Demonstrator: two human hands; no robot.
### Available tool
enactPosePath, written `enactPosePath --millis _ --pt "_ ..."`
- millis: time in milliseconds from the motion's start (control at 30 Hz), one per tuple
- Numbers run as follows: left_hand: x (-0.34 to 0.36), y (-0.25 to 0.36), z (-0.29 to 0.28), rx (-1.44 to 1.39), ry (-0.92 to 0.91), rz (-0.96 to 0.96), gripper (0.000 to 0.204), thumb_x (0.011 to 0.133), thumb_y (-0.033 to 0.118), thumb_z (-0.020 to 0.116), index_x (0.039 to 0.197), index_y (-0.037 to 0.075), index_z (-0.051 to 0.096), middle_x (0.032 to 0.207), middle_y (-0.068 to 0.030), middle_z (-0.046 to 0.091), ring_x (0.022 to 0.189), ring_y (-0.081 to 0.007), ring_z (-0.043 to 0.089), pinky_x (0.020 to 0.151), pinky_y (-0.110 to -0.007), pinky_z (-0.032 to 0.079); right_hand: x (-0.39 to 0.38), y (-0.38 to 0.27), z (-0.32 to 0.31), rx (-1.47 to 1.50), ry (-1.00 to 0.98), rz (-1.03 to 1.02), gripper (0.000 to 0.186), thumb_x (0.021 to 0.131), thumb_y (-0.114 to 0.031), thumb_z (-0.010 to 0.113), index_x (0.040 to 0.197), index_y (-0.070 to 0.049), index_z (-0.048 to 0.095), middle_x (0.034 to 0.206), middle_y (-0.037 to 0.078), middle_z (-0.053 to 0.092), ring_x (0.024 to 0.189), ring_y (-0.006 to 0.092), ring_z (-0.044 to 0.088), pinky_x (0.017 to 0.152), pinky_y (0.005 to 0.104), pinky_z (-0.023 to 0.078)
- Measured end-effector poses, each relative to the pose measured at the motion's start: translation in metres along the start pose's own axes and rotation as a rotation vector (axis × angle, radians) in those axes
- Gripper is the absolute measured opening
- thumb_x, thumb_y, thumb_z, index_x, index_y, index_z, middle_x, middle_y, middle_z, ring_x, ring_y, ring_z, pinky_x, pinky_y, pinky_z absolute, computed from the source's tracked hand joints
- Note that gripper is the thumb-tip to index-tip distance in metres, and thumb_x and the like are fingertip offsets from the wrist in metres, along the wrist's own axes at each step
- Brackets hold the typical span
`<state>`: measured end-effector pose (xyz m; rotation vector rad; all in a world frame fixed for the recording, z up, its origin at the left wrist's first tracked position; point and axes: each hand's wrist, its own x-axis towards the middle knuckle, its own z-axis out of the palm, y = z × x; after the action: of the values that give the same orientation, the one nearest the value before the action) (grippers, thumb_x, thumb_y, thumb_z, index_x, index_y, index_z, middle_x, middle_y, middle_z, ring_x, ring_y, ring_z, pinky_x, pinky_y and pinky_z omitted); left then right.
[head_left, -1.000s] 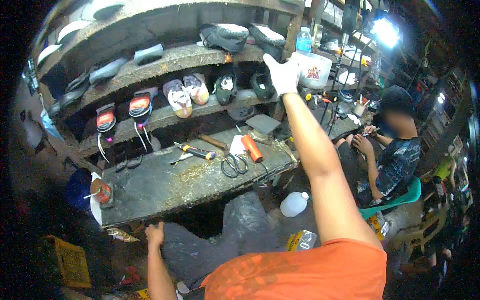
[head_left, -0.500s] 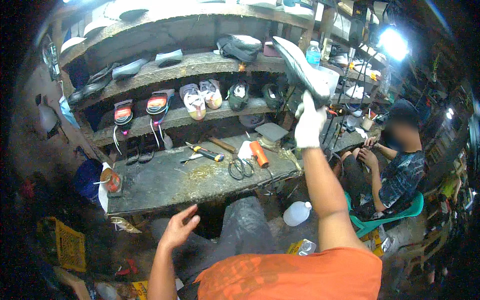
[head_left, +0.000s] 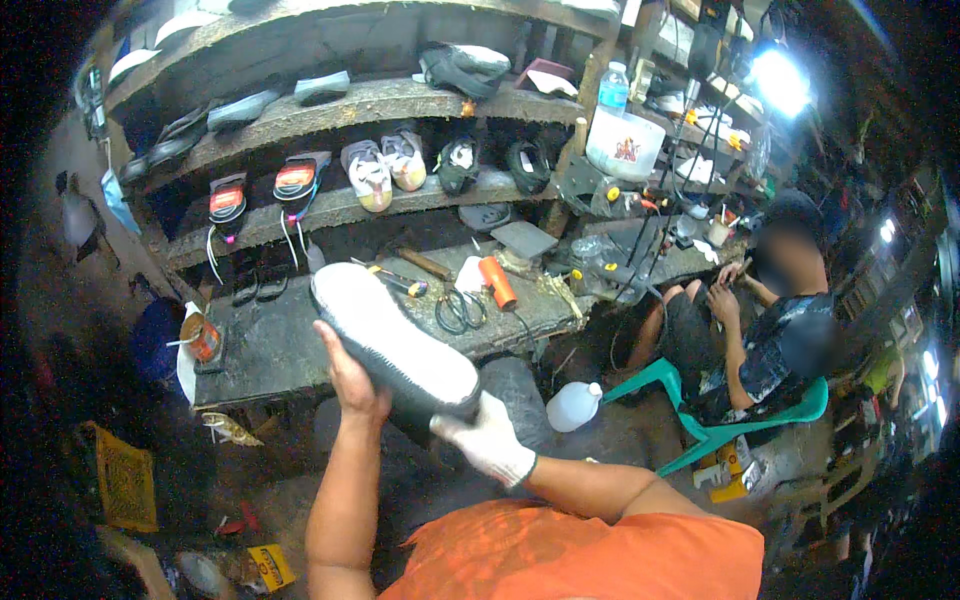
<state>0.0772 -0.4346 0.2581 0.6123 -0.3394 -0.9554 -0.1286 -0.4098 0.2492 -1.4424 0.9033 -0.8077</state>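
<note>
A black shoe [head_left: 395, 335] is held sole up before me, its white bottom facing me and stitch-like marks along its edge. My bare left hand [head_left: 356, 378] grips its left side. In a white glove, my right hand [head_left: 490, 440] grasps the end closest to me. Part of each hand's fingers is hidden by the shoe. Behind it on the workbench [head_left: 270, 350] lie an orange handheld tool with a cord [head_left: 497, 283], black-handled scissors [head_left: 460, 312], a wooden handle [head_left: 425, 263] and yellow-and-black pliers [head_left: 408, 286], partly covered by the shoe.
Shelves [head_left: 400, 112] above the bench carry several shoes. An orange can [head_left: 203, 340] stands at the bench's left end. A translucent jug [head_left: 574, 407] sits on the floor. To the right, a co-worker [head_left: 770, 330] sits on a green chair [head_left: 700, 430] beside another worktable.
My right hand has brought the shoe down and left from near the shelves to in front of me. My left hand, empty before, has risen and taken hold of it.
</note>
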Motion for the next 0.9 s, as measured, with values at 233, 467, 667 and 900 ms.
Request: enactPosePath --millis 233,467,667,900 --pt "0.023 -0.005 -0.052 -0.006 0.180 0.054 0.090 0.110 0.078 0.034 0.161 0.004 0.047 0.152 -0.0126 0.058 0.134 -0.0285 0.059 0.117 -0.044 0.047 0.032 -0.010 -0.051 -0.541 -0.549 -0.081 0.063 0.094 -0.028 0.081 0.146 0.002 0.063 0.145 0.016 0.069 0.134 0.0270 0.065 0.116 0.0405 0.048" --pt "0.000 -0.005 -0.113 0.032 0.025 -0.245 0.067 0.115 0.055 0.048 0.141 -0.003 0.065 0.124 -0.0155 0.077 0.103 -0.0268 0.077 0.092 -0.042 0.064 0.180 0.007 -0.130 -0.608 0.256 -0.429 0.046 0.098 -0.036 0.077 0.127 -0.001 0.076 0.123 0.024 0.076 0.117 0.0382 0.073 0.104 0.0443 0.056" --pt "-0.019 -0.002 -0.127 0.675 -0.135 -0.526 0.057 0.115 0.052 0.052 0.136 0.003 0.072 0.121 -0.0067 0.078 0.100 -0.0154 0.073 0.091 -0.033 0.059 0.282 0.062 -0.140 -1.056 0.304 -0.110 0.084 0.090 -0.061 0.075 0.147 0.000 0.061 0.131 0.029 0.072 0.123 0.0452 0.070 0.107 0.0506 0.055" --pt "0.007 -0.055 -0.145 1.209 -0.588 -0.389 0.062 0.115 0.053 0.052 0.141 -0.001 0.069 0.137 -0.0066 0.073 0.127 -0.0185 0.062 0.113 -0.036 0.048 0.313 0.061 -0.180 -0.535 -0.027 0.020 0.045 0.090 -0.037 0.082 0.115 -0.001 0.074 0.101 0.007 0.078 0.088 0.0167 0.070 0.079 0.0360 0.057"
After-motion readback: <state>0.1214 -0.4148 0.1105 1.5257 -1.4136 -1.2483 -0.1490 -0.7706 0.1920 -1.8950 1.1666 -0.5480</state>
